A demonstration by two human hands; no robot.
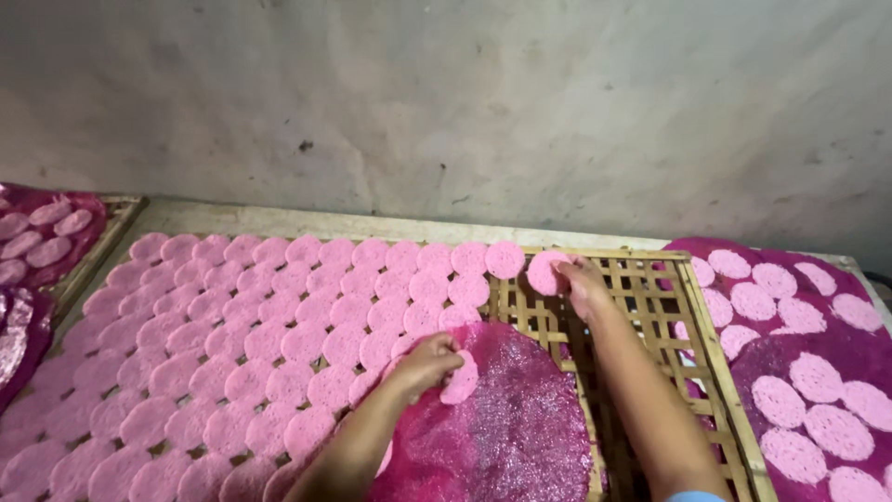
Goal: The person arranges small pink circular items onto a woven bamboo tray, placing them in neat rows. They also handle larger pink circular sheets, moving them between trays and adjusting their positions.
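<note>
Here, a person lays thin pink discs onto a woven bamboo rack, the landmark for everything in view. Left of the rack's bare lattice, overlapping rows of pink discs already cover most of its surface, running back toward the grey wall. Further left, beyond the rack's edge, a second rack carries more discs on a dark magenta sheet.

At the rack's near middle, the left hand has its fingers closed on one pink disc, pinching it at its left edge; the disc lies to the right of the fingers, over a large glittery magenta sheet spread across the lattice.

Toward the rack's far edge, the right hand grips another disc, which lies to the left of its fingertips and just beside the last disc of the back row. This hand is the nearer of the two to the rack's uncovered lattice, which opens to the right of both hands.

Right of the rack, a dark pink sheet holds loosely spaced discs, well apart from both hands.
</note>
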